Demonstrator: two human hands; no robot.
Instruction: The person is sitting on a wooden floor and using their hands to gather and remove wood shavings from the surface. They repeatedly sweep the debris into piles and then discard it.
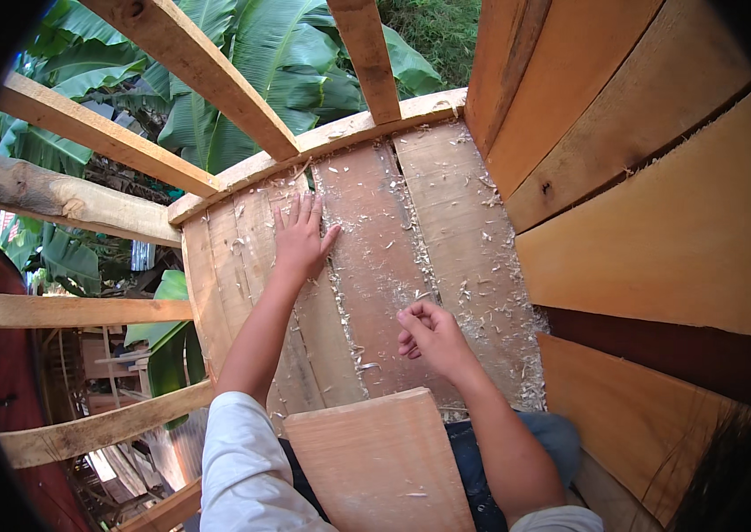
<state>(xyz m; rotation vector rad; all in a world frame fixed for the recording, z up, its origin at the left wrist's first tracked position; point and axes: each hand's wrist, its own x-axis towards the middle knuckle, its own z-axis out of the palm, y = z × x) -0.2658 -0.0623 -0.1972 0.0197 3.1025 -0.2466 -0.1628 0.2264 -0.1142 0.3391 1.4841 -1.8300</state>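
Observation:
My left hand [301, 239] reaches forward with its fingers spread, resting on the plank floor [365, 253] near the far edge. Closer to me, my right hand [436, 337] is curled above the reddish middle plank, thumb against bent fingers; what they hold, if anything, is hidden. Pale curled wood shavings [526, 372] lie scattered over the planks and gather along the gaps and the right side. Across my lap rests a flat wooden board [384, 461], with a few small shavings on it.
A plank wall [650, 213] rises on the right, with a dark gap low down. Ahead and to the left, wooden railing bars [216, 80] stand on an edge beam [322, 137]. A rough round pole [74, 199] crosses at left. Banana leaves [260, 71] grow beyond the railing.

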